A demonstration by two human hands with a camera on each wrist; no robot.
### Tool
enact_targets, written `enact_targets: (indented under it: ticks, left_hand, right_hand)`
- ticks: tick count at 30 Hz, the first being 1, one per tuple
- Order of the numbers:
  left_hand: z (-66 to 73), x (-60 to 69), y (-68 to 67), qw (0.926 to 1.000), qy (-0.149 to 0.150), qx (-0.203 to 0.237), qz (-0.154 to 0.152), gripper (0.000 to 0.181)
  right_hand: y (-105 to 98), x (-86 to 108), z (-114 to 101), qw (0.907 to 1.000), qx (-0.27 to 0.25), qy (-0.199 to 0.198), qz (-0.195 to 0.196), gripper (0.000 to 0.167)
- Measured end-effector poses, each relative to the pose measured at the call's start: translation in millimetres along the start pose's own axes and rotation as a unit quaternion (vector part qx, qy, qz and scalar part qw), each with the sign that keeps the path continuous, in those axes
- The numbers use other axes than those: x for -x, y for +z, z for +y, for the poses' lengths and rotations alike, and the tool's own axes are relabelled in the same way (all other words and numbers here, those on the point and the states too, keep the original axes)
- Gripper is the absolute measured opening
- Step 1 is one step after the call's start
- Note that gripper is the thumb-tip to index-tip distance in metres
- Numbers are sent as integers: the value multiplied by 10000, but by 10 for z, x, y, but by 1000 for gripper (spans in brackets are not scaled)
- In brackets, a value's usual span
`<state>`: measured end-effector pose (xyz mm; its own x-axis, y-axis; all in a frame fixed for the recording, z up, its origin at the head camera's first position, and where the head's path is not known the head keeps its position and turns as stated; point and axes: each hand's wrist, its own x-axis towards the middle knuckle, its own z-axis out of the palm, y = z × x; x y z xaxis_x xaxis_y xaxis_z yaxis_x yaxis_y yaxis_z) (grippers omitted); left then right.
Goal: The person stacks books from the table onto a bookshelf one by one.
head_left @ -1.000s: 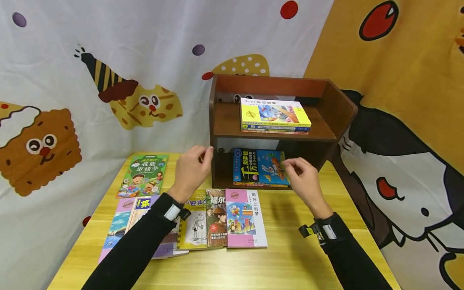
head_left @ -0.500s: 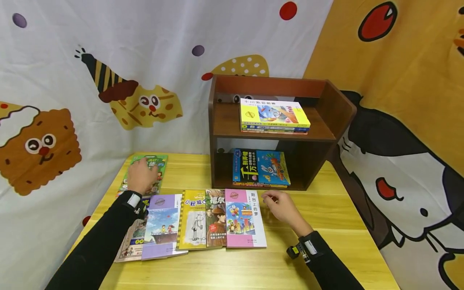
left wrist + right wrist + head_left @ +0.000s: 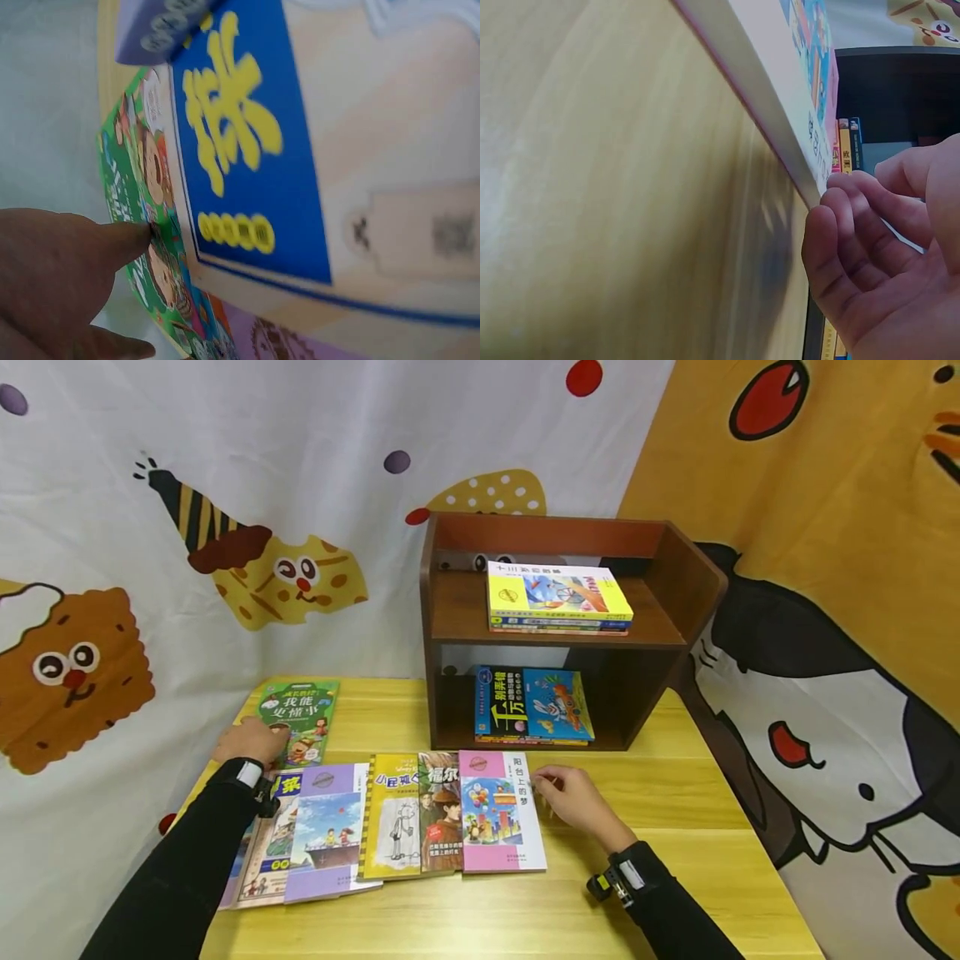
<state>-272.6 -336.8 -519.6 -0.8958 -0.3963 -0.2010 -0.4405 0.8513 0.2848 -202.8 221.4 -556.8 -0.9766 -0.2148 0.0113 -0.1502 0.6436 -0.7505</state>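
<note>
In the head view, my left hand point(image 3: 251, 742) is at the left edge of a green picture book point(image 3: 303, 714) lying flat at the table's far left. In the left wrist view its thumb touches the green cover, and another finger lies apart from it beyond the book's edge; the remaining fingers are hidden. My right hand point(image 3: 570, 793), fingers loosely bent, is beside the right edge of a pink-and-white book point(image 3: 498, 814). In the right wrist view, the fingertips come up to that book's edge; whether they touch it is unclear. Nothing shows between those fingers.
Left of the pink-and-white book lie a brown-covered book point(image 3: 441, 814), a yellow book point(image 3: 392, 827), a purple book point(image 3: 326, 835) and others, overlapping. A brown two-tier shelf point(image 3: 525, 522) behind holds a yellow-topped stack point(image 3: 558, 593) above and a blue-topped stack point(image 3: 558, 706) below.
My left hand has swung left from before the shelf, over the green book, to its left edge. The right hand has come down from the lower shelf stack to the pink-and-white book's side.
</note>
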Motion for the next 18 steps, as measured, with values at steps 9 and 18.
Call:
enact_targets:
  ticks: [9, 18]
  left_hand:
    - [-225, -147, 23, 9967, 569, 461, 353, 71]
    - [-219, -245, 122, 9819, 400, 1654, 828, 73]
  right_hand:
    - [63, 35, 48, 9996, -189, -58, -219, 28]
    - [66, 69, 41, 9989, -331, 83, -328, 29]
